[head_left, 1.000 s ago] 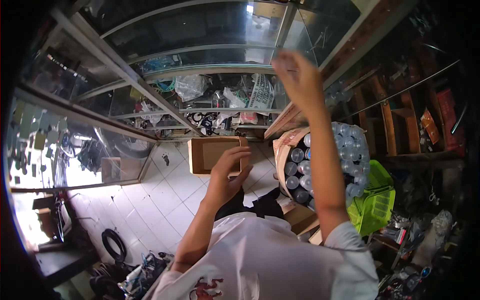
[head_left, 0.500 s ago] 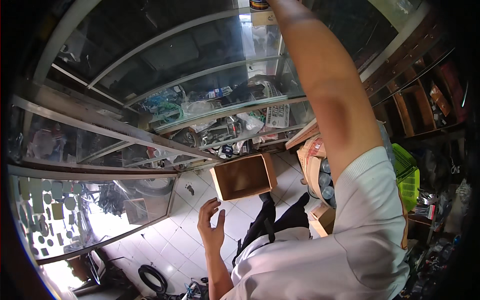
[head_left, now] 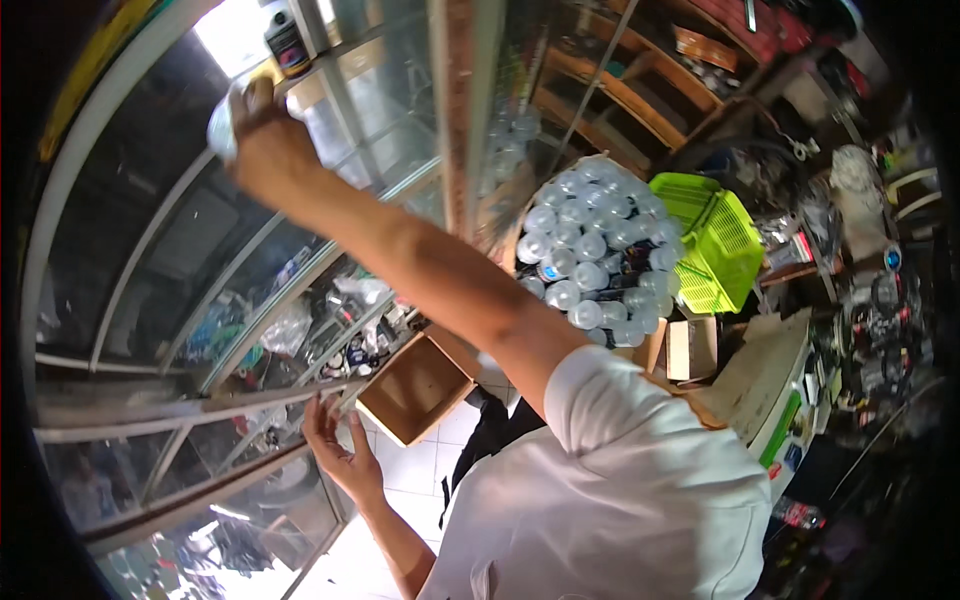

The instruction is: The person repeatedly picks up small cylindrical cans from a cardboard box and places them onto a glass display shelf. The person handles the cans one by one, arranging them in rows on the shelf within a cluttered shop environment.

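Note:
My right hand [head_left: 268,145] is stretched out to the upper left, over the glass display case [head_left: 400,185]. Its fingers are closed round a pale bluish-white thing [head_left: 221,128], mostly covered by the hand, so its kind does not show. Just beyond the fingers stands a dark bottle [head_left: 287,47] with a black cap. Lower down, my left hand [head_left: 345,455] holds nothing; its fingers are spread and bent a little, close to the case's lower frame. Beside it an open cardboard box [head_left: 415,388] rests low by the case.
Many clear plastic bottles [head_left: 590,230] fill a carton to the right. Behind them sits a lime-green plastic basket [head_left: 708,240]. Wooden shelves [head_left: 640,100] line the far right, with cluttered goods below. Plastic-wrapped parts [head_left: 290,328] lie inside the case. White floor tiles [head_left: 405,465] show beneath me.
The view has swung to the right. My right hand, beyond the top edge before, now shows with the pale thing in it, and the dark bottle and the carton's bottles have come into view.

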Available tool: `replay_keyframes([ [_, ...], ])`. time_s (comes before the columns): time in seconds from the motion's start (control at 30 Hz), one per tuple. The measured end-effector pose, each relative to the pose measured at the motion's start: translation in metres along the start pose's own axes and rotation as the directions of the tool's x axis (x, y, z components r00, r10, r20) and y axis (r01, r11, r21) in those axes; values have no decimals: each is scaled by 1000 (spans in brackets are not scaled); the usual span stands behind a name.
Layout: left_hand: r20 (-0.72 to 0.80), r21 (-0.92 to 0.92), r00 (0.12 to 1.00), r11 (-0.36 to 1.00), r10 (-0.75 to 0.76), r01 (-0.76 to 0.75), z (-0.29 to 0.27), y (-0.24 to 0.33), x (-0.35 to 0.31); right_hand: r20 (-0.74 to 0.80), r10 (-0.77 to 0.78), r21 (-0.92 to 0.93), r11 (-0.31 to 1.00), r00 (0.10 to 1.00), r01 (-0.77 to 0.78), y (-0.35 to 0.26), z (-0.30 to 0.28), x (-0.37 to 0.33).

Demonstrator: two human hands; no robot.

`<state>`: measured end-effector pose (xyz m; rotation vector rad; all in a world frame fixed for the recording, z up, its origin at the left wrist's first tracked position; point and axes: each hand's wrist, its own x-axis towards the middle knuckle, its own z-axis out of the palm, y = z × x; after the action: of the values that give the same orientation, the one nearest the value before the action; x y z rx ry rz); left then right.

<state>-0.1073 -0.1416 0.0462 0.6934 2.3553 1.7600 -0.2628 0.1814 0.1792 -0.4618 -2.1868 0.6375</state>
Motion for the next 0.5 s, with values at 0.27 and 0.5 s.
replay_keyframes([
  [0.27, 57, 277, 819, 779, 571, -562, 83, 65, 17, -61, -47, 371, 926, 997, 66, -17, -199, -205],
  [0.5, 423, -70, 854, 950, 305, -305, 189, 56, -59, 151, 351, 284, 880, 924, -381, 61, -308, -323],
])
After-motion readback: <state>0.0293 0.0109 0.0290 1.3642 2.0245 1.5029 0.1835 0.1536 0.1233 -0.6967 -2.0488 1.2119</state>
